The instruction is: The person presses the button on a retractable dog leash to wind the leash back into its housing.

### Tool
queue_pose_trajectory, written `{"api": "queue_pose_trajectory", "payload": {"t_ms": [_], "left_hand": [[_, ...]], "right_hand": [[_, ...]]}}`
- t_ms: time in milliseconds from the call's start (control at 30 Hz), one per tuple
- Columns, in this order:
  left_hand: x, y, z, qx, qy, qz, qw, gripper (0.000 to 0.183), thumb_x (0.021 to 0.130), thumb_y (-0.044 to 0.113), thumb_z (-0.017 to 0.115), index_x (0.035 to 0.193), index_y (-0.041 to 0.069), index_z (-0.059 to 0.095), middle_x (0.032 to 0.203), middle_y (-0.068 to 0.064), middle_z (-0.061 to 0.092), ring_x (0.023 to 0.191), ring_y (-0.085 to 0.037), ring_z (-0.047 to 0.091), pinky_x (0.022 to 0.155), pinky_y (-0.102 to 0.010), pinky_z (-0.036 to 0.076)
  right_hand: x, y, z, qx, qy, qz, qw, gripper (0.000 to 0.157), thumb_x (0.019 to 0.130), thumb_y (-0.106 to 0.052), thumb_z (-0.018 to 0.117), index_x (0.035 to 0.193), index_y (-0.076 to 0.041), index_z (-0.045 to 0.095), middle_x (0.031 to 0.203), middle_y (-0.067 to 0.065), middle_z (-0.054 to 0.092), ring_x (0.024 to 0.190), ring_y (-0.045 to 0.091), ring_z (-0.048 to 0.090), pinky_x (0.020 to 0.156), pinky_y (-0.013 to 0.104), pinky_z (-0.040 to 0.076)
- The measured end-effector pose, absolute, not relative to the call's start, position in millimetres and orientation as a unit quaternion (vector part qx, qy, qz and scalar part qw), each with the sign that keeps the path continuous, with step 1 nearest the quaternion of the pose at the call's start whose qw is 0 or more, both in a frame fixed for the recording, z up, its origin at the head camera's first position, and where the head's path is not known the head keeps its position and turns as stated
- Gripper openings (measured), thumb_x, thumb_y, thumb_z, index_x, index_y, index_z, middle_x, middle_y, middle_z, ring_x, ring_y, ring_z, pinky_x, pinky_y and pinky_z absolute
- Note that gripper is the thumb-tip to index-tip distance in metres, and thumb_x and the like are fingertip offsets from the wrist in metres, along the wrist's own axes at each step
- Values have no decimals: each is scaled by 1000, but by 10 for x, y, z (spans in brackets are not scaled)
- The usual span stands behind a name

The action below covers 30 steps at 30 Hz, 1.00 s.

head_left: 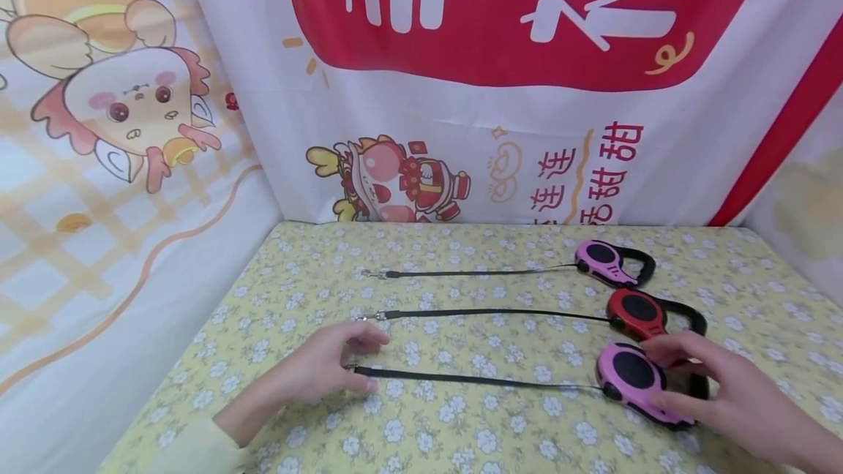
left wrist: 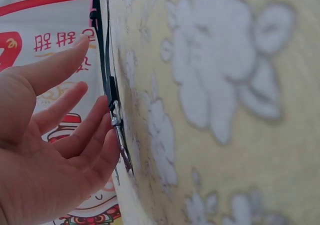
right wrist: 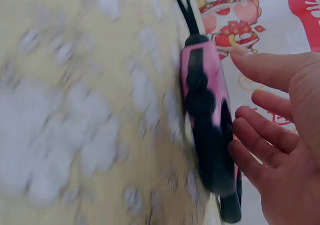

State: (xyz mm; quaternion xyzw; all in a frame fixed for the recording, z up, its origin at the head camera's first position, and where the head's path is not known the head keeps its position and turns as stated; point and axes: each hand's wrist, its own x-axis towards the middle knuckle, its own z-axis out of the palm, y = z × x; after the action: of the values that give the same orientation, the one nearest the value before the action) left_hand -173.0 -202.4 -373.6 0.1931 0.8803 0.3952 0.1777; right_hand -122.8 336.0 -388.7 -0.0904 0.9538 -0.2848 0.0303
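Observation:
Three retractable dog leashes lie in rows on the flowered cloth, their black straps pulled out to the left. At the nearest pink leash (head_left: 632,370), my right hand (head_left: 744,393) reaches over the handle end with thumb and fingers spread either side. In the right wrist view, the fingers are loosely bent beside its black handle (right wrist: 212,157). My left hand (head_left: 319,368) is by the far end of the same leash's strap (head_left: 454,378), thumb and fingers apart. The left wrist view shows fingertips right at the metal clip (left wrist: 117,116).
A red leash (head_left: 634,311) lies just behind the nearest one, its clip (head_left: 375,316) close to my left fingers. Another pink leash (head_left: 602,262) lies farther back. Printed fabric hangings (head_left: 276,130) stand behind and at the sides of the flowered tablecloth (head_left: 500,430).

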Motion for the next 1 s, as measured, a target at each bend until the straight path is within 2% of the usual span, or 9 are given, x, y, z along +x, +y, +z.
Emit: {"api": "queue_pose_trajectory", "payload": {"t_ms": [67,167,300,467,700,800,900,1000], "left_hand": [[-1730,-2046,-3754,189,884,388,182,55,83,20,91,133,18,68,132,0,71,125,-25,64,99,-46,56],[-1726,-2056,-3765,195,889,372,183,46,84,15,89,126,19,70,123,2,72,116,-20,64,93,-35,56],[-1710,-2043,-3769,210,890,362,184,36,85,6,86,116,17,72,107,2,69,99,-15,62,83,-26,54],[-1687,-2017,-3759,213,891,348,198,24,87,0,82,103,14,71,92,-3,62,82,-16,57,71,-25,49],[-1658,-1997,-3727,220,907,308,183,11,94,6,76,99,14,70,88,1,64,80,-15,58,70,-26,49],[-1662,-1991,-3671,204,917,302,160,8,96,9,74,99,15,71,88,3,66,81,-14,59,70,-26,50],[-1683,-1994,-3599,186,924,306,131,2,99,12,72,100,14,71,88,2,67,79,-14,59,68,-26,51],[-1718,-2004,-3532,172,927,317,104,3,102,14,69,103,12,71,88,-1,68,78,-15,60,65,-27,51]], "right_hand": [[-1218,3407,-3913,-89,960,-263,41,54,86,-40,88,129,-15,66,124,3,70,96,-7,60,75,20,55],[-1227,3443,-3932,-68,967,-231,82,53,84,-48,88,121,-16,67,114,-2,69,97,5,60,75,23,54],[-1220,3482,-3973,-85,973,-175,126,47,83,-54,86,108,-20,67,101,-5,63,89,5,53,71,22,47],[-1193,3511,-4016,-151,971,-133,127,36,85,-63,80,96,-31,66,94,-7,54,79,-4,42,67,21,41],[-1172,3554,-4006,-212,946,-192,151,17,99,-48,73,94,-33,66,86,-10,50,74,-4,42,61,24,32],[-1150,3567,-3995,-226,944,-196,142,20,102,-42,70,88,-30,62,80,-12,46,70,-5,41,58,25,30],[-1138,3549,-3964,-209,959,-154,113,23,104,-44,67,85,-33,64,73,-15,42,67,-5,38,60,25,28],[-1120,3507,-3943,-189,974,-117,45,32,103,-45,68,74,-35,61,66,-16,35,62,-5,33,63,26,26]]}}
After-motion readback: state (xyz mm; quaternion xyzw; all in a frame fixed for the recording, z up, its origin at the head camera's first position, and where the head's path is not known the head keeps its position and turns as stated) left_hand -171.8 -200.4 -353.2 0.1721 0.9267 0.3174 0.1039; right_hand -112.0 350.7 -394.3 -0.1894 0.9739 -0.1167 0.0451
